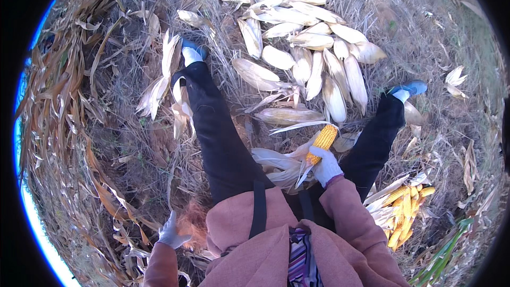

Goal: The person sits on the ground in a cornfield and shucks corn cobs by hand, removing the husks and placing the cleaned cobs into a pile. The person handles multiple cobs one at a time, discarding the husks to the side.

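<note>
My right hand (326, 165), in a pale glove, is closed around the lower part of a yellow ear of corn (323, 139), with its husk (279, 161) peeled back beneath and to the left. My left hand (172, 233), also gloved, is held out at the lower left with its fingers spread and nothing in it, beside a patch of reddish fibres (193, 223). Between my outstretched legs and beyond lies a heap of unshucked corn ears (310, 42) in pale husks.
At my right side, husked yellow cobs (404, 211) are piled next to loose husks. Peeled husks (159, 83) lie by my left-side shoe (195, 48). Dry corn stalks and leaves (67, 75) cover the left edge, and green leaves (442, 251) lie at the lower right.
</note>
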Available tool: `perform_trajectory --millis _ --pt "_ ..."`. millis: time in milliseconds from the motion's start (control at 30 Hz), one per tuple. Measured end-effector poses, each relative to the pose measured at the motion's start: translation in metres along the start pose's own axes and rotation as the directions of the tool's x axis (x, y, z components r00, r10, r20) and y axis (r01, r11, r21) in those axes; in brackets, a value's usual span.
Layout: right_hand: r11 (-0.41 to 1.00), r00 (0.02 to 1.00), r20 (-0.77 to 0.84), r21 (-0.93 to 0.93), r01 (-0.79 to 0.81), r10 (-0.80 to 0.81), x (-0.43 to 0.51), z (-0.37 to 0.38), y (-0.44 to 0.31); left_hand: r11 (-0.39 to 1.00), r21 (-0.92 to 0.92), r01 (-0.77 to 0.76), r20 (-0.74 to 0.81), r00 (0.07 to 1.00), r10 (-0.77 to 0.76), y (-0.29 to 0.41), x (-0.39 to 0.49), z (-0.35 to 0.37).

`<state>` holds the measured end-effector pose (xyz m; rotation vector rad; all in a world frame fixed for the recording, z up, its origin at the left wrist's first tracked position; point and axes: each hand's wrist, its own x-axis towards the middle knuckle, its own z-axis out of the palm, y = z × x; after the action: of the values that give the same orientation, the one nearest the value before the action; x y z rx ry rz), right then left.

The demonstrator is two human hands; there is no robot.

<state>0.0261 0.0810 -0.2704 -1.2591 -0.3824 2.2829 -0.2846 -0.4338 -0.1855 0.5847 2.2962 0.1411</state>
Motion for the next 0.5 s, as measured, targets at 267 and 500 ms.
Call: perform_trajectory --millis 267,500 --pt "1.000 0.996 0.092 0.030 -0.007 0.004 -0.003 0.003 0.000 0.896 0.107 0.432 0.174 0.879 -0.444 -0.041 -0.004 0.009" --pt "0.999 0.997 0.075 0.040 -0.010 0.007 0.006 -0.005 0.004 0.865 -0.438 0.246 0.098 0.969 -0.226 0.021 -0.018 0.005"
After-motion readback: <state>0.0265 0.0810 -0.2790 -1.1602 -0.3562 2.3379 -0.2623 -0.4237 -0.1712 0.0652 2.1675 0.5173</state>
